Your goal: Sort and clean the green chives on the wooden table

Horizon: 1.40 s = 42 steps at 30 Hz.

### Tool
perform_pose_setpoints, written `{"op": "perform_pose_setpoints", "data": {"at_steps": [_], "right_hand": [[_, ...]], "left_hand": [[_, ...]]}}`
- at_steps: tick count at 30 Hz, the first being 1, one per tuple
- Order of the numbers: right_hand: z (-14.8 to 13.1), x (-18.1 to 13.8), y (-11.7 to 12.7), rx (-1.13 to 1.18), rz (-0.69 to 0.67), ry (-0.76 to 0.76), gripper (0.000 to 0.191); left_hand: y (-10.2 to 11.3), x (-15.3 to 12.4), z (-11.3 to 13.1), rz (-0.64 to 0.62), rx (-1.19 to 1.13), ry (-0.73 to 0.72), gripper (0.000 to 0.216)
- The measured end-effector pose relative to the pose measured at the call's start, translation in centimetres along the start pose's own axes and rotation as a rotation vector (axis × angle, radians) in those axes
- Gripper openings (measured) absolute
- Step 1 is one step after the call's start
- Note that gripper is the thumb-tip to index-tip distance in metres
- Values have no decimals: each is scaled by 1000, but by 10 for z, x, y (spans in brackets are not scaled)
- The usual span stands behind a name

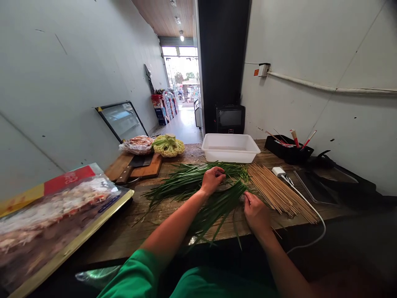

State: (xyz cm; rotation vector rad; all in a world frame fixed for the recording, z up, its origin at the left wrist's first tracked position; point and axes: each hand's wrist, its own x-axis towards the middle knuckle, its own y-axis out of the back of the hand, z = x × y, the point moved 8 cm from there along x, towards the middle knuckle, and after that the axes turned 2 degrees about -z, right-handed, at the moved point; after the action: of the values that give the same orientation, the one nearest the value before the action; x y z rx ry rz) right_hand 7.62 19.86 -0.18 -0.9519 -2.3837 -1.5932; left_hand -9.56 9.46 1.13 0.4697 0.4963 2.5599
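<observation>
Black tray [289, 155] of sticks [295, 138], white tub [230, 155], left hand [212, 179], right hand [257, 213] gripping chives [180, 184]

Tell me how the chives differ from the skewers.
The chives are green, flat leaves; the skewers are pale, straight sticks. The chives lie loosely fanned, the skewers in a tidier, nearly parallel pile. The left hand and right hand are on the chives, not the skewers. Both lie on the table, side by side.

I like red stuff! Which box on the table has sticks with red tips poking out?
The black box at the far right, near the wall. Red-tipped sticks poke out of it, while the white tub beside it shows none.
</observation>
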Motion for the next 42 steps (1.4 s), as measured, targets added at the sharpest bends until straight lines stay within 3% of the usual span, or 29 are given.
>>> {"op": "perform_pose_setpoints", "data": {"at_steps": [6, 16, 21, 27, 30, 34, 36, 38, 42], "right_hand": [[2, 0, -1, -22, 12, 6, 36], [2, 0, 0, -34, 26, 17, 36], [2, 0, -1, -31, 15, 0, 35], [3, 0, -1, -51, 3, -20, 34], [3, 0, -2, -49, -5, -22, 34], [3, 0, -3, -44, -19, -24, 32], [3, 0, -3, -40, -22, -22, 32], [3, 1, -3, -43, -19, -22, 33], [2, 1, -4, -57, -23, -6, 32]], "left_hand": [[2, -2, 14, 29, 357, -141, 7], [-5, -7, 20, -17, 758, -177, 16], [1, -7, 23, 63, 603, -195, 17], [26, -4, 20, 250, -9, -147, 15], [54, -5, 32, 405, -298, -241, 16], [106, -13, 46, 678, -500, -378, 17], [128, -19, 51, 783, -477, -400, 19], [141, -25, 61, 819, -307, -416, 21], [127, -21, 90, 545, 188, -457, 20]]}}
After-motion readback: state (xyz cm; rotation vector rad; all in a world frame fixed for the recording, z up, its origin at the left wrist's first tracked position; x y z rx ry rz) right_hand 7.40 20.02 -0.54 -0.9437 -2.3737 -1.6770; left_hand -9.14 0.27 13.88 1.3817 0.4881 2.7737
